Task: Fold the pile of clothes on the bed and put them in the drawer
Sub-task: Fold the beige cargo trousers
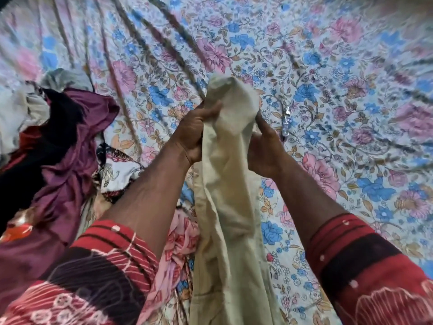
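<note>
Hands grip one cream garment (225, 184): left hand (194, 134) and right hand (264, 148) both clutch its top, held up over the bed (328, 90). Folding looks barely begun; the pile of clothes (58, 137) lies unfolded at left, and no drawer shows.

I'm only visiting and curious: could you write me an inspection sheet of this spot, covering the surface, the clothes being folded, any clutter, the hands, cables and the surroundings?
Surface: bed sheet with pink and blue flowers, creased, covers the whole view.
Job's things: cream garment held up, hanging down toward the person; unfolded pile of clothes lies at left, with a purple piece, a black piece and a grey piece in it; pink floral cloth lies below the arms.
Clutter: small shiny object on the sheet right of the hands; too blurred to identify.
Hands: left hand and right hand both grip the cream garment near its top.
Cables: nothing seen.
Surroundings: nothing seen beyond the bed; no drawer in view.
</note>
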Tool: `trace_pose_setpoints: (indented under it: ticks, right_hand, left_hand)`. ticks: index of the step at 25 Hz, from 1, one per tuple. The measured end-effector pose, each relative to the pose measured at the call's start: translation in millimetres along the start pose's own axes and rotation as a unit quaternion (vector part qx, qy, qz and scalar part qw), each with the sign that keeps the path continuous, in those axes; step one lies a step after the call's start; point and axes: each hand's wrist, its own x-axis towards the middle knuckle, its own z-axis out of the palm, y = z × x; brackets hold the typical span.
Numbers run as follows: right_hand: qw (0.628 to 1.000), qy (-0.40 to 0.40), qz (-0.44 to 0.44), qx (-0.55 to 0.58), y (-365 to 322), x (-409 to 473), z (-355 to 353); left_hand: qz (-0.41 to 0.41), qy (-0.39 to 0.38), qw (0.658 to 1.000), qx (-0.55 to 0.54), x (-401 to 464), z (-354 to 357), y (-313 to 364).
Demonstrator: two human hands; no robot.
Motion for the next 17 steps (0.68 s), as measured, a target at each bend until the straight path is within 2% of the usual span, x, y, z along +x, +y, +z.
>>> trace_pose_setpoints:
  ticks: [1, 2, 3, 4, 5, 6, 8, 9, 10, 13, 15, 17]
  right_hand:
    - [0.997, -0.048, -0.02, 0.051, -7.0, 2.5, 0.6]
    - [0.993, -0.062, -0.049, 0.083, -15.4, 7.8, 2.7]
    - [0.993, -0.036, -0.073, 0.084, -23.8, 12.8, 7.6]
    - [0.994, 0.028, -0.096, 0.052, -28.0, 22.3, 6.5]
    - [0.985, 0.136, -0.106, -0.005, -30.6, 30.2, 4.7]
    - [0.963, 0.233, -0.099, -0.088, -27.8, 38.7, -0.3]
    - [0.921, 0.312, -0.046, -0.226, -16.0, 48.1, -13.7]
    - [0.917, 0.313, -0.027, -0.245, -13.8, 51.9, -20.1]
    - [0.929, 0.293, -0.018, -0.226, -14.7, 55.9, -24.3]
    - [0.973, 0.199, -0.035, -0.107, -29.2, 60.0, -18.7]
    - [0.971, 0.199, -0.118, -0.06, -40.1, 65.7, -6.8]
    - [0.966, 0.178, -0.174, -0.063, -49.4, 72.5, 5.9]
  left_hand:
    - [0.001, -0.009, 1.0, -0.003, 6.0, 0.5, -1.1]
    - [-0.003, -0.006, 1.0, -0.001, 12.6, -1.6, -1.8]
    - [-0.015, 0.013, 1.0, 0.008, 18.9, -4.9, -2.6]
    - [-0.025, 0.041, 0.998, 0.032, 26.8, -12.6, -6.1]
    - [-0.036, 0.076, 0.993, 0.08, 33.2, -21.5, -11.1]
    - [-0.049, 0.123, 0.981, 0.139, 39.6, -33.9, -20.4]
    - [-0.082, 0.213, 0.946, 0.23, 41.2, -55.6, -44.3]
    - [-0.09, 0.232, 0.939, 0.239, 38.1, -60.3, -54.3]
    - [-0.094, 0.232, 0.937, 0.242, 35.5, -61.0, -59.2]
    - [-0.135, 0.183, 0.949, 0.22, 32.7, -47.3, -51.2]
    - [-0.081, 0.18, 0.961, 0.193, 43.5, -43.9, -39.3]
    - [0.002, 0.193, 0.964, 0.183, 57.7, -43.1, -27.2]
